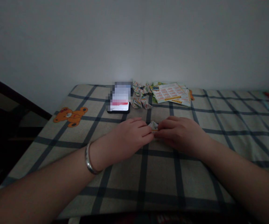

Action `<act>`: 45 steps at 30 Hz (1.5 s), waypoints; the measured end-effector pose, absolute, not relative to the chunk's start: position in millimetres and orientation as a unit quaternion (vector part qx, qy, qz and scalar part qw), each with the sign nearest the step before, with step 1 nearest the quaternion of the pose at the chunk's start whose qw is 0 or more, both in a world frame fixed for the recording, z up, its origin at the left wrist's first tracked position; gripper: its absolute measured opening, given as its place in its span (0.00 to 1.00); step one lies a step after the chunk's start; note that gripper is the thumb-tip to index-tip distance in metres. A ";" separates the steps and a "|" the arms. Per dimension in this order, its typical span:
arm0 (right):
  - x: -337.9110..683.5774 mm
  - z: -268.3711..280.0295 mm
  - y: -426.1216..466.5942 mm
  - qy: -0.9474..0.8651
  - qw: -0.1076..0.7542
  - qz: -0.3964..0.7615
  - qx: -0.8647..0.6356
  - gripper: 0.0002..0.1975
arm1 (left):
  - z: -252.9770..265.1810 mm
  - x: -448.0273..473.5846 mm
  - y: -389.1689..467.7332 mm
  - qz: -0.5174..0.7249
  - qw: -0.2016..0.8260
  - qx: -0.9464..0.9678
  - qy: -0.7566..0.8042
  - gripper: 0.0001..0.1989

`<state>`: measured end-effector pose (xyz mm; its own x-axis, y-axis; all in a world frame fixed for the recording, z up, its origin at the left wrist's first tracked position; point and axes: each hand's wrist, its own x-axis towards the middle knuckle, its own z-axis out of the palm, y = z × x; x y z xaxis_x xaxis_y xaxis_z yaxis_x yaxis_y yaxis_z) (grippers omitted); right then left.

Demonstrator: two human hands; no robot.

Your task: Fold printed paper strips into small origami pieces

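Both hands meet at table centre, left hand [131,133] and right hand [179,132] pinching the small folded paper [153,126] between fingertips; probably best creased flat, the finished pile [141,95] lying at twelve o'clock.

arms: two, bare from forearm to fingertips, no sleeves in view | left hand [127,137]: no rings visible | left wrist: plain silver bangle [89,161] (smooth, rounded, slightly glinting) | right hand [181,133]: nothing worn, wrist bare

cloth [162,174]: beige, dark-blue checks | bear print [71,116]: orange | bracelet [89,161]: silver
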<state>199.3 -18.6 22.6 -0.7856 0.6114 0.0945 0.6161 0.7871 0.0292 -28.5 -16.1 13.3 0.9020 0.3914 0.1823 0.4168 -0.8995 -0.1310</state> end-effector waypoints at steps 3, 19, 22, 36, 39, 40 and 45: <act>199.5 25.4 -19.7 -0.940 0.028 -0.031 -0.338 0.10 | 14.7 -28.1 -16.6 -0.064 0.085 -0.972 -0.209 0.11; 206.7 30.0 -20.8 -0.935 0.033 -0.027 -0.352 0.15 | 14.5 -31.8 -13.7 -0.061 0.090 -0.970 -0.218 0.11; 211.2 29.7 -20.0 -0.936 0.041 -0.032 -0.348 0.16 | 14.9 -33.4 -12.4 -0.065 0.089 -0.970 -0.217 0.11; 230.7 30.1 -18.3 -0.926 0.032 -0.027 -0.374 0.19 | 22.0 -45.7 -7.7 -0.078 0.068 -0.972 -0.209 0.13; 233.0 33.0 -18.6 -0.925 0.021 -0.021 -0.378 0.17 | 20.8 -46.2 -7.6 -0.069 0.069 -0.972 -0.212 0.12; 233.6 33.8 -18.7 -0.926 0.020 -0.018 -0.376 0.17 | 20.7 -46.2 -7.3 -0.067 0.070 -0.973 -0.212 0.12; 235.7 34.4 -19.3 -0.929 0.023 -0.012 -0.370 0.17 | 21.6 -45.4 -5.8 -0.059 0.073 -0.973 -0.210 0.10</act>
